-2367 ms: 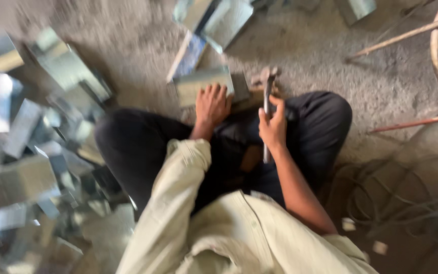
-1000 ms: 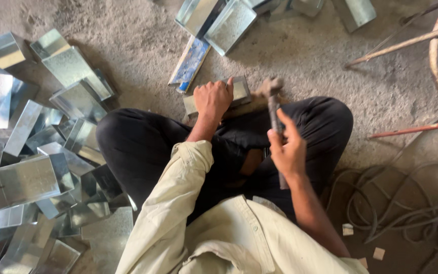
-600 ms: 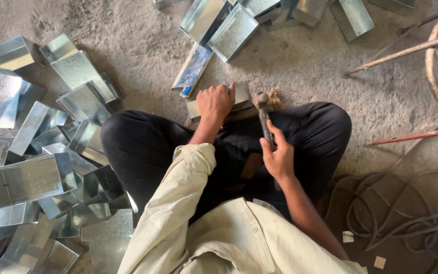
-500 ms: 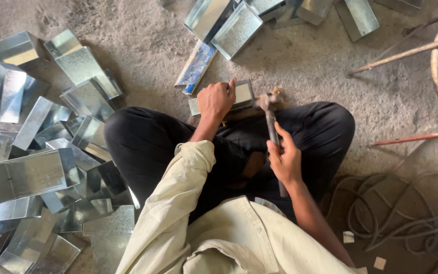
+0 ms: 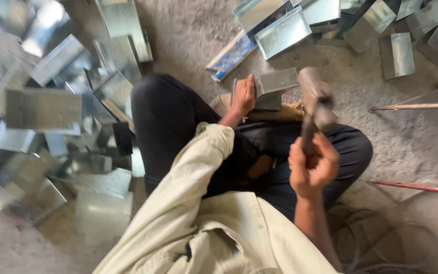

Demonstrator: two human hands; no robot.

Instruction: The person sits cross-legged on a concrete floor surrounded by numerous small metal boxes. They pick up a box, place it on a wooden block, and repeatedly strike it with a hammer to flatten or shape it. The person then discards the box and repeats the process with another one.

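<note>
While the person sits cross-legged on the gritty concrete floor (image 5: 188,30), the left hand (image 5: 243,95) lies flat, fingers spread and pressing down, on a small folded sheet-metal piece (image 5: 275,83) that rests on a low wooden block (image 5: 285,110) just in front of the crossed legs. The right hand (image 5: 313,166) is closed in a firm fist around the handle of a hammer (image 5: 314,104), which is lifted off the work with its blurred head hanging above the block, just right of the metal piece and not touching it. Dark trousers (image 5: 168,116) cover both legs, and a pale cream sleeve (image 5: 198,167) runs down the left arm to the wrist. To the person's left, a wide heap of shiny bent metal channels (image 5: 46,111) spreads over the floor, much of it blurred. Beyond the block, a second scatter of finished metal trays (image 5: 285,30) lies near the top edge, with a narrow blue-tinted strip (image 5: 231,56) leaning among them. On the right, a thin wooden stick (image 5: 416,106) and a reddish rod (image 5: 416,186) lie well apart from the hands, and a loose coil of cable (image 5: 381,238) sits by the right knee.
</note>
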